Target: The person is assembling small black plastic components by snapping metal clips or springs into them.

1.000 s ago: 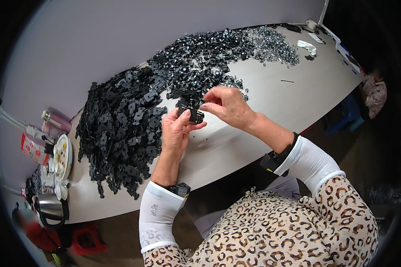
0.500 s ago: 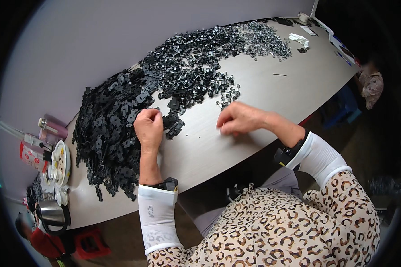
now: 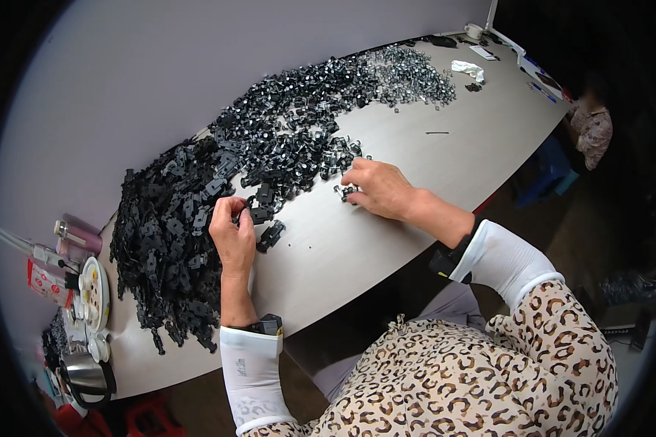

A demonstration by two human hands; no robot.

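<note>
My left hand (image 3: 233, 227) is closed, thumb and fingers pinched on a black plastic part (image 3: 259, 215) at the near edge of a large heap of black plastic parts (image 3: 175, 226). Another black part (image 3: 271, 237) lies alone on the table just right of that hand. My right hand (image 3: 379, 188) reaches down to a few small shiny-ended pieces (image 3: 346, 192) at the near edge of a second pile. Its thumb and fingers are apart around them; whether any piece is gripped cannot be made out.
A long pile of small black and shiny pieces (image 3: 299, 109) runs along the wall, turning clear (image 3: 415, 76) at the far right. Crumpled white tissue (image 3: 468, 70) and a thin dark rod (image 3: 436, 132) lie right. At left stand a round tray (image 3: 103, 291), pink bottle (image 3: 80, 237) and metal kettle (image 3: 86, 371). Another person (image 3: 590, 135) sits right.
My right hand has moved left and down onto the small pieces, its fingers opening around them. My left hand keeps its pinch, and a black part now shows at its fingertips. The view has shifted slightly.
</note>
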